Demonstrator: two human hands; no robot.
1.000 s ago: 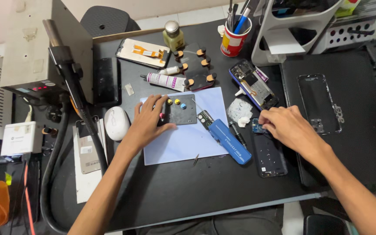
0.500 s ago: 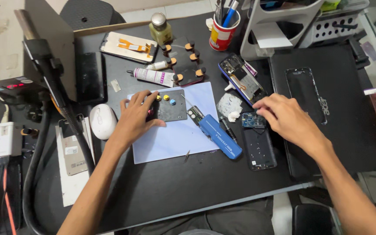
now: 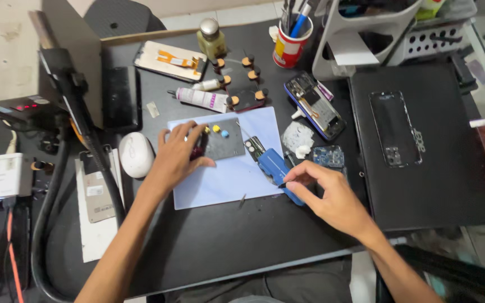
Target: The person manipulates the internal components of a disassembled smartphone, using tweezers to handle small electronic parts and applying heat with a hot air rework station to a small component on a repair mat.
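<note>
My left hand (image 3: 176, 156) rests on a light blue mat (image 3: 225, 182), its fingers curled over the left edge of a small dark grey plate (image 3: 227, 147) that carries yellow and blue dots. My right hand (image 3: 328, 193) is lower right of the mat, with thumb and forefinger pinched on a thin dark tool (image 3: 282, 184). The pinch sits right against a blue handled tool (image 3: 270, 163) that lies slanted across the mat's right edge. A small blue circuit board (image 3: 328, 156) lies just above my right hand.
An opened phone (image 3: 315, 106) and a black laptop (image 3: 422, 168) with a clear phone cover (image 3: 394, 129) lie to the right. A pen cup (image 3: 290, 44), glue tube (image 3: 200, 99), bottle (image 3: 211, 35) and phone screen (image 3: 169, 59) are at the back. A white oval case (image 3: 136, 154) and black hose (image 3: 51, 224) are at the left.
My right hand has moved left from the phone parts to the blue tool and pinched a thin dark tool. My left hand stays on the grey plate. The camera has shifted a little.
</note>
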